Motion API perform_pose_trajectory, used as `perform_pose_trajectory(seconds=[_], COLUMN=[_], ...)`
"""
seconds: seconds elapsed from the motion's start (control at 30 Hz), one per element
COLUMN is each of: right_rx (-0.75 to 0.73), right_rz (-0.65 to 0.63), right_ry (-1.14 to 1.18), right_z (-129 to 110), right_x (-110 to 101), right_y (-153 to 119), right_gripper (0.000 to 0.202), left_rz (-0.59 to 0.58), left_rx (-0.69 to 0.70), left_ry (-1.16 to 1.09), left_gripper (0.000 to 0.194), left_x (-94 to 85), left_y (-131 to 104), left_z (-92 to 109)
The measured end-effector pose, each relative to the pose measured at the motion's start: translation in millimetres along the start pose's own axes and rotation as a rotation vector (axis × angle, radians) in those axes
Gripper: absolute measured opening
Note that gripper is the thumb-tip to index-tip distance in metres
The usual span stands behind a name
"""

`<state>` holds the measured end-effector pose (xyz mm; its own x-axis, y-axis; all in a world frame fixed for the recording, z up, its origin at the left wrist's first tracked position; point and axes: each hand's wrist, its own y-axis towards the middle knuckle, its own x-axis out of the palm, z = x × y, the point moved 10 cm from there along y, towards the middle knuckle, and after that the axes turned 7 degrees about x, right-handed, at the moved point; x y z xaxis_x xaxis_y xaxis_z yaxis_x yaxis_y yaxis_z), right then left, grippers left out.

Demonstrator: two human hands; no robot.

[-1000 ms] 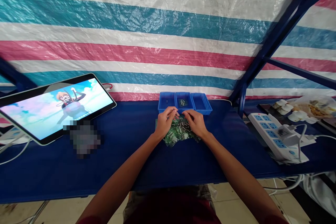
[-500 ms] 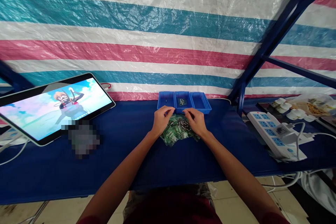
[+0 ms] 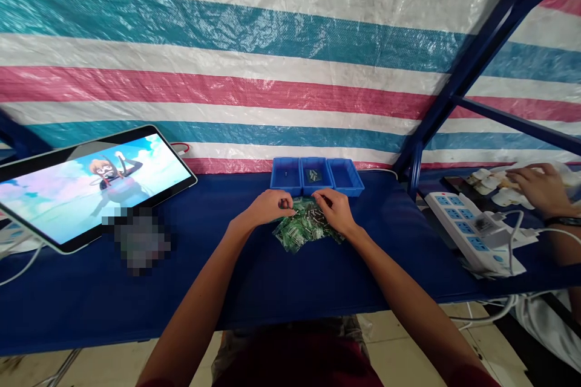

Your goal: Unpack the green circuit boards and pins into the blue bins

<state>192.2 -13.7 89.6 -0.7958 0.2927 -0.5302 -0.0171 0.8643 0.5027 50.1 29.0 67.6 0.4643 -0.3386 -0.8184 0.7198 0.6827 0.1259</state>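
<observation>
At the near edge of the blue table (image 3: 290, 293), midway along, is the person's dark red clothing (image 3: 295, 354); both bare forearms reach in over that edge. The pile of small clear-and-green bags (image 3: 297, 234), with metal screws (image 3: 314, 213) showing among them, lies about midway between the table's left and right ends, nearer the far edge than the near one. The left hand (image 3: 267, 207) is at the pile's left side, thumb and fingers curled toward each other; whether they pinch a bag, I cannot tell. The right hand (image 3: 336, 210) is over the right side, thumb and forefinger drawn close at the tips; whether anything is between them is too small to tell.

Toward the right end lies a white power strip (image 3: 467, 231) with plugs in it. Beyond it, a co-worker's hand (image 3: 540, 184) is over some white pieces (image 3: 483, 181). At the far left corner leans a lit screen (image 3: 91, 187). Just beyond the pile, along the far edge, sits a blue three-part tray (image 3: 302, 192); its middle compartment holds a small packet (image 3: 313, 176). Behind hangs a striped sheet (image 3: 254, 94).
</observation>
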Motion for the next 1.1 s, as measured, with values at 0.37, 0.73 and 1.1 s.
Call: perform_pose_trajectory(seconds=[0.37, 0.73, 1.1], right_rx=[0.0, 0.006, -0.004], right_rz=[-0.028, -0.028, -0.067], right_ry=[0.003, -0.011, 0.029], right_z=[1.0, 2.2, -1.5], right_x=[4.8, 4.2, 6.0], right_y=[-1.1, -1.0, -1.7], right_gripper=[0.032, 0.034, 0.033], left_rz=[0.048, 0.24, 0.556], left_rx=[-0.004, 0.096, 0.228], left_ry=[0.211, 0.079, -0.076], left_gripper=[0.012, 0.009, 0.027], left_x=[15.8, -0.2, -9.4], left_y=[5.1, 5.1, -2.7], left_z=[4.9, 19.0, 38.4])
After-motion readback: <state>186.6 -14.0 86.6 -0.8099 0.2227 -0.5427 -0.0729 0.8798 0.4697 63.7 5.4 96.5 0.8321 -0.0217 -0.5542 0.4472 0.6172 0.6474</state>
